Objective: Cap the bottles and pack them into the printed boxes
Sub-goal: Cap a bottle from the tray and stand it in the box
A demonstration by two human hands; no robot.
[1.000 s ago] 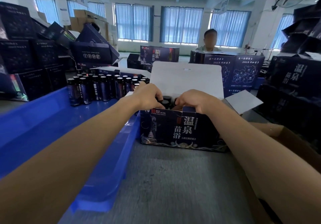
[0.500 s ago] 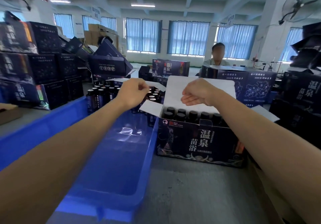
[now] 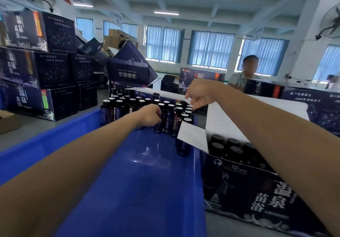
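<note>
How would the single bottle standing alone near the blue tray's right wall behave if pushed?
Tall and narrow, the bottle probably tips easily. The blue tray floor looks glossy, so it may slide first. Once down, its round body would likely roll.

L hand (image 3: 150,115) fingertips hidden btwn bottles (image 3: 117,106); box (image 3: 239,190) R end behind forearm (image 3: 276,145).

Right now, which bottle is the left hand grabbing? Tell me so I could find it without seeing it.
Find the big blue bin; a crowd of dark bottles stands at its far end. The bottle you want is in the crowd's front row, about halfway across. It is the only one with the left hand curled round it.
</note>
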